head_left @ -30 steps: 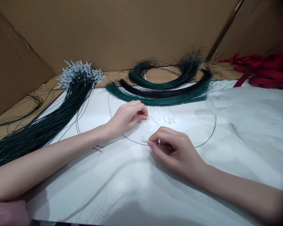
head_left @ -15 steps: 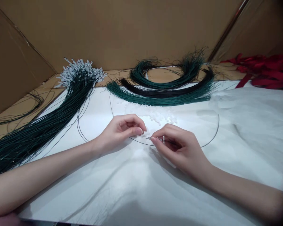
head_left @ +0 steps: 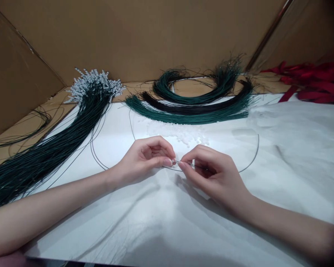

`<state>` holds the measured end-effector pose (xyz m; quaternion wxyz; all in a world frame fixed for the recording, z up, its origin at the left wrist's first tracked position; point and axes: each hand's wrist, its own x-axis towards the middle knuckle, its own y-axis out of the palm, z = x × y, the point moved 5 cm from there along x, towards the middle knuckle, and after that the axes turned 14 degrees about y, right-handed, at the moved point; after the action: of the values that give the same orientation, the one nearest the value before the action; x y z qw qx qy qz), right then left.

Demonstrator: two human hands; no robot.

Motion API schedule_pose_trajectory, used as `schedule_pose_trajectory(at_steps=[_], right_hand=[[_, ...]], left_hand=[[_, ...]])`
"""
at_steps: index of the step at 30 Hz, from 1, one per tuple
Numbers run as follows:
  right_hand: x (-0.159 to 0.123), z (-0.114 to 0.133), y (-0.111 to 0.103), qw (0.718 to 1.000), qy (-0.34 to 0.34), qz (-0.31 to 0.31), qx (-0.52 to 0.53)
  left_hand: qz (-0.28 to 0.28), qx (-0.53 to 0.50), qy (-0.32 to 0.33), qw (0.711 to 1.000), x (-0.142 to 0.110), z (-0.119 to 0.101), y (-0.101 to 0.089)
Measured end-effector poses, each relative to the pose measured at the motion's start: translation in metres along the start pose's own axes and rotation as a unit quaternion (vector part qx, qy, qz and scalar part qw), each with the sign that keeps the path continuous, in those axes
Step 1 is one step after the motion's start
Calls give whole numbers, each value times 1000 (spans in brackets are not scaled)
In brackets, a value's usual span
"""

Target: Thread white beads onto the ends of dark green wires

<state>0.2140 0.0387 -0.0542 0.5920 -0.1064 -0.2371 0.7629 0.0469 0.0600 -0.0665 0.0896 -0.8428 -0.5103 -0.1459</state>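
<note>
My right hand (head_left: 211, 168) pinches a thin dark wire (head_left: 193, 165) close to its tip, between thumb and forefinger. My left hand (head_left: 149, 157) is closed in a pinch at that tip, on what looks like a small white bead (head_left: 174, 161) mostly covered by the fingertips. The two hands nearly meet. Beneath them a longer dark wire (head_left: 252, 163) curves over the white surface. Just beyond the fingers lie many loose white beads (head_left: 183, 133).
To the left, a long bundle of dark green wires (head_left: 72, 137) ends in white beaded tips (head_left: 96, 85). Curved green and black wire bundles (head_left: 189, 115) lie at the back. Red ribbon (head_left: 320, 83) is heaped back right, near a translucent sheet (head_left: 300, 129). Cardboard walls (head_left: 144, 37) enclose the table.
My left hand has moved slightly right, so its fingertips now meet the wire's tip. The right hand has stayed almost in place, still pinching the wire.
</note>
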Motion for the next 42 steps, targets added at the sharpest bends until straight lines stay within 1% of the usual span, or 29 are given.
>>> schedule_pose_trajectory(at_steps=[8, 21, 32, 37, 42], right_hand=[[0, 0, -1, 1000, -5, 4, -5], [-1, 2, -1, 1000, -10, 2, -1], [-2, 2, 0, 1000, -17, 5, 2], [0, 3, 0, 1000, -15, 10, 6], [-1, 3, -1, 1000, -16, 6, 8]], left_hand=[[1, -20, 5, 1000, 0, 1, 0], [3, -6, 14, 1000, 0, 0, 0], [18, 61, 34, 997, -2, -3, 1], [18, 73, 49, 996, -2, -4, 0], [23, 88, 40, 995, -3, -2, -1]])
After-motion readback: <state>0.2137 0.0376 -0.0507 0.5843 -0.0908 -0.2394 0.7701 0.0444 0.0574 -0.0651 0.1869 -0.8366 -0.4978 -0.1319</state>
